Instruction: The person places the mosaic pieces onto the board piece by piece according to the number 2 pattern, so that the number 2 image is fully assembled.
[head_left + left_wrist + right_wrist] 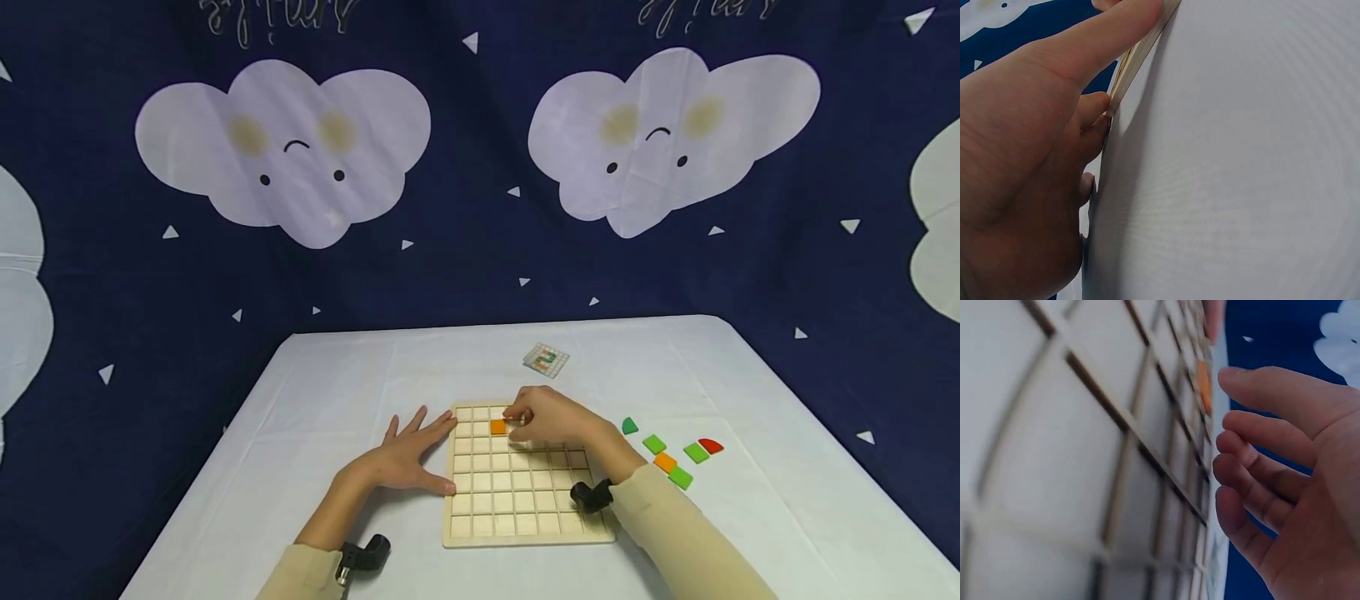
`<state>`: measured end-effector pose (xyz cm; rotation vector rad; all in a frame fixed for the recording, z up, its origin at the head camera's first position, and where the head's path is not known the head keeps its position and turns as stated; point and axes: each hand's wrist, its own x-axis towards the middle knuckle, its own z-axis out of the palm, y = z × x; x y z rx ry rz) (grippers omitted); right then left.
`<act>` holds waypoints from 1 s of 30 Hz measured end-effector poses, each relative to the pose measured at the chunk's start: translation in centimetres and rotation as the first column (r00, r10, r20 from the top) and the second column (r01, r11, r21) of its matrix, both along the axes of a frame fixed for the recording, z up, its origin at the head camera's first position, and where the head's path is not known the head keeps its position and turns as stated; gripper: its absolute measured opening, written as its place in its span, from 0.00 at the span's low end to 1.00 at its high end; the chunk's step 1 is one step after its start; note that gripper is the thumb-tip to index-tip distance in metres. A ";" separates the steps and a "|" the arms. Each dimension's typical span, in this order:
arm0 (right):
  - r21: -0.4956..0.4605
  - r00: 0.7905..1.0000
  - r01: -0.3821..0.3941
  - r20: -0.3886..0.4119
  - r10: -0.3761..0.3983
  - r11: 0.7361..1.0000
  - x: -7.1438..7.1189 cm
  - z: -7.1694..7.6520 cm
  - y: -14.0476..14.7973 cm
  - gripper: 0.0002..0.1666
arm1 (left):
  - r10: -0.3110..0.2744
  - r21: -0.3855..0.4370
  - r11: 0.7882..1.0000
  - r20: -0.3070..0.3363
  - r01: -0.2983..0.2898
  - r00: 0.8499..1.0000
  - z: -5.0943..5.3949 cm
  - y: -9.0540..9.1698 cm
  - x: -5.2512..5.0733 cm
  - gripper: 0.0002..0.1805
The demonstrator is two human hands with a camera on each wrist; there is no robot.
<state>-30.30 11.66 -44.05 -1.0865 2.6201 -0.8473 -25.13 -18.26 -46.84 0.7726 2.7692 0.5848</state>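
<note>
A square wooden grid board [503,481] lies on the white table. One orange square tile [498,427] sits in a cell near its far left corner; the right wrist view shows this orange tile [1204,386] as well. My right hand [551,417] is over the far part of the board, fingertips just right of the tile. In the right wrist view the right hand's [1291,462] thumb and bent fingers stand apart, with nothing visible between them. My left hand [401,458] has its fingers spread, thumb and index finger touching the board's left edge [1141,59].
Right of the board lie green square tiles [655,443], another orange tile [664,462], a red quarter-round piece [711,446] and a green rounded piece [629,426]. Behind the board rests a small card [546,360] with a coloured grid pattern. A dark blue cloud-print cloth [480,275] hangs behind.
</note>
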 end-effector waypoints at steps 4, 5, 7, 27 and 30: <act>-0.018 1.000 0.006 0.011 -0.006 1.000 -0.1 0.8 1.7 0.23 | 0.003 0.003 1.000 0.001 -0.003 1.000 -0.1 0.0 0.0 0.62; -0.018 1.000 0.012 0.005 -0.012 1.000 -0.2 0.9 2.1 0.23 | 0.004 0.001 1.000 0.002 -0.004 1.000 -0.1 0.0 0.0 0.62; -0.016 1.000 0.026 -0.007 -0.026 1.000 -0.2 1.1 3.0 0.24 | 0.003 -0.002 1.000 0.001 -0.003 1.000 -0.2 0.1 0.0 0.62; 0.014 0.978 0.205 -0.039 -0.204 0.979 0.3 1.0 9.7 0.25 | 0.007 -0.013 1.000 0.015 -0.007 1.000 0.0 0.2 -0.1 0.61; 0.019 0.971 0.237 -0.029 -0.236 0.971 0.5 0.9 10.3 0.25 | 0.010 -0.020 1.000 0.012 -0.010 1.000 0.0 0.1 -0.1 0.62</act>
